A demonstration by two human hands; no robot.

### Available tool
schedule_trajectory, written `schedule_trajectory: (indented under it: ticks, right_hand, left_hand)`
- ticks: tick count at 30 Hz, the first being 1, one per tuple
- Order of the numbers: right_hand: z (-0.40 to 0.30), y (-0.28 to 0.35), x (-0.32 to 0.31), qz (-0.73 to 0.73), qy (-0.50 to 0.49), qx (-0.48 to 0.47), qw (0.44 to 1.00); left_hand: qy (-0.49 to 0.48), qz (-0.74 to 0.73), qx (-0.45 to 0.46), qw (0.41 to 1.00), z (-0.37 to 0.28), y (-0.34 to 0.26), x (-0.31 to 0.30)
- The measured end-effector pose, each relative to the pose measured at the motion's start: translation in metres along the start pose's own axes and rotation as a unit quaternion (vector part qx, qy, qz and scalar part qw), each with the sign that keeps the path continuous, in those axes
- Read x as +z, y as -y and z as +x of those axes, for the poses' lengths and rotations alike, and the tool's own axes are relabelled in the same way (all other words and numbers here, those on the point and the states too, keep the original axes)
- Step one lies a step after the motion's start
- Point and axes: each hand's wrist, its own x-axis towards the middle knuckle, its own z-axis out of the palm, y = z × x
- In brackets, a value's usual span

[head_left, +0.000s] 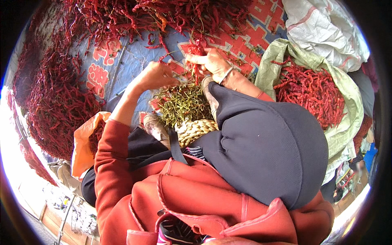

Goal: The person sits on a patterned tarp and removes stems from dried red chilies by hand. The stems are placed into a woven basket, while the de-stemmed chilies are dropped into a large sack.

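My right hand (212, 63), with a bangle at the wrist, grips a small bunch of dried red chillies (195, 50). To its left, my left hand (156, 76) is bent with its fingertips turned towards the bunch. Whether anything is pinched in it is hidden from this angle. A thin red chilli shows just beyond its knuckles. Below both hands, between my shoes (155, 127), lies a heap of greenish-brown chilli stems (183, 105). A braided straw seat or mat (196, 130) borders that heap on the near side.
A large pile of dried red chillies (137, 15) spreads across the far side, and another (58, 104) rises on the left. Under them lies a blue and red printed sheet (134, 58). On the right stands an open pale green woven sack (352, 110) holding chillies; an orange bag (82, 144) is at left.
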Motion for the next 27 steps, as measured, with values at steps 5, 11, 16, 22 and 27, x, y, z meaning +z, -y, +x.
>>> schedule_trajectory:
  ticks: [5, 11, 16, 22, 27]
  right_hand:
    - [0.005, 0.001, 0.004, -0.313, -0.173, -0.183, 0.916]
    - [0.002, -0.005, 0.016, -0.338, -0.175, -0.320, 0.868]
    - [0.011, -0.018, 0.021, -0.292, -0.221, -0.281, 0.887]
    - [0.033, -0.044, 0.011, 0.012, -0.161, -0.101, 0.982]
    - [0.019, -0.046, -0.030, 0.128, 0.087, -0.022, 0.988]
  left_hand:
    - [0.061, -0.473, -0.074, 0.876, -0.001, -0.030, 0.001]
    - [0.076, -0.634, -0.044, 0.769, 0.005, -0.044, 0.044]
    - [-0.055, -0.655, -0.034, 0.753, 0.004, -0.058, 0.057]
    - [-0.276, 0.005, 0.342, 0.898, -0.016, -0.075, 0.047]
    - [0.044, -0.104, 0.286, 0.951, -0.023, -0.036, 0.020]
